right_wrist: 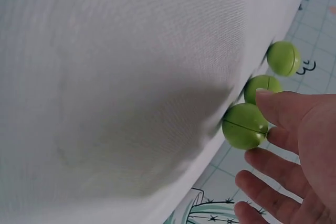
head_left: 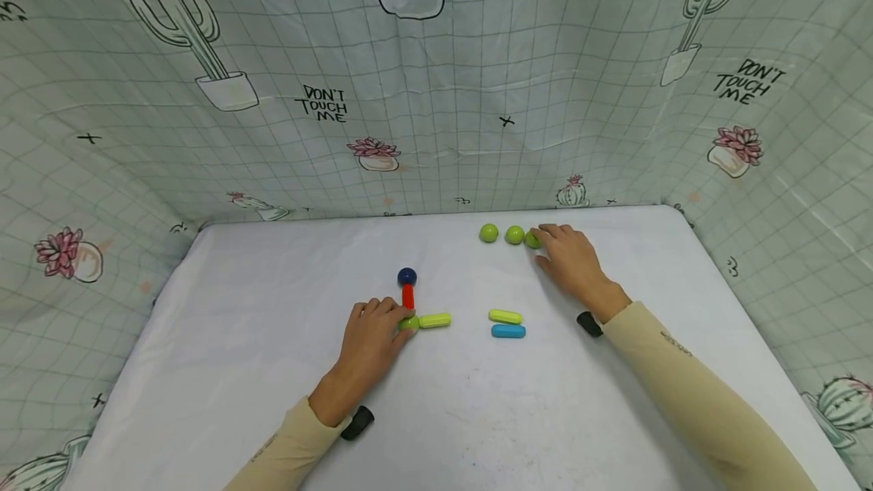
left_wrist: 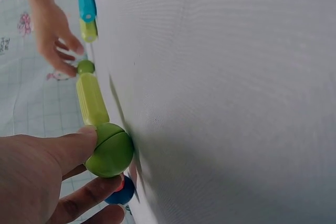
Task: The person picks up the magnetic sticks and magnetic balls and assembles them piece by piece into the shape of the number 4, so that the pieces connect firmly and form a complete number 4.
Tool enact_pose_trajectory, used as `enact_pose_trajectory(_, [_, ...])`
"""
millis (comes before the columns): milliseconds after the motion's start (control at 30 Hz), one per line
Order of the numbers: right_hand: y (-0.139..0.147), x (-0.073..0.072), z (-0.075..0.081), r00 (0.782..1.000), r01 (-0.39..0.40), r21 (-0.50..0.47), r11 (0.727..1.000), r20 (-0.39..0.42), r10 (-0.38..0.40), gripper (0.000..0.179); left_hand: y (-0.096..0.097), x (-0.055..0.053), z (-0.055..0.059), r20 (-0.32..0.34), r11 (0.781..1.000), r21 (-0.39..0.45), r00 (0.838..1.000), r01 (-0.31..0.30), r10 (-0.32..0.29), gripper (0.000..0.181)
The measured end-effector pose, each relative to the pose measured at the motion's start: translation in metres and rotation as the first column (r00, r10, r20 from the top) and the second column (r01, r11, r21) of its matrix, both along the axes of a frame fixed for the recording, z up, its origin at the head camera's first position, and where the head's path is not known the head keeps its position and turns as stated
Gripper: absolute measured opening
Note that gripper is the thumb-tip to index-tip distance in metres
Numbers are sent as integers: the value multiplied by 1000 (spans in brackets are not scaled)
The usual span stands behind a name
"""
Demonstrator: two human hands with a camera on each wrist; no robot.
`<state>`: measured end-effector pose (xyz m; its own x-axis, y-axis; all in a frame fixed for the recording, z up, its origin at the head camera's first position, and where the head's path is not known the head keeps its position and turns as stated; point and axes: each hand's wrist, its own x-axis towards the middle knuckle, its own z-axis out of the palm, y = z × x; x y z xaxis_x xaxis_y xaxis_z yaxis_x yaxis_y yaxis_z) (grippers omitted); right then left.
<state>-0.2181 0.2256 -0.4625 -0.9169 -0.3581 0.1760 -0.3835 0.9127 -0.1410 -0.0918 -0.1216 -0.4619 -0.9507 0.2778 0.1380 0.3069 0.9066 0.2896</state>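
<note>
My left hand (head_left: 373,336) pinches a green ball (left_wrist: 110,150) between thumb and fingers. From that ball a yellow-green rod (head_left: 435,320) points right, and a red rod (head_left: 408,296) runs away toward a dark blue ball (head_left: 407,276). At the back of the table my right hand (head_left: 571,260) has thumb and fingers around the rightmost green ball (right_wrist: 244,126). Its thumb tip overlaps the middle green ball (right_wrist: 259,86) in the right wrist view. A third green ball (head_left: 488,232) lies a little to the left.
A loose yellow-green rod (head_left: 505,316) and a blue rod (head_left: 508,331) lie side by side between the hands on the white-covered table (head_left: 436,430). A printed grid cloth (head_left: 436,97) hangs behind the table and along its sides. Both wrists wear black devices.
</note>
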Motion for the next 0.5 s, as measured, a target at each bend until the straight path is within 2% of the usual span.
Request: enact_pose_trajectory(500, [-2, -13, -1, 999, 43, -23, 999, 3, -43, 38, 1, 0, -2, -3, 1000, 11, 1000, -1, 1, 28])
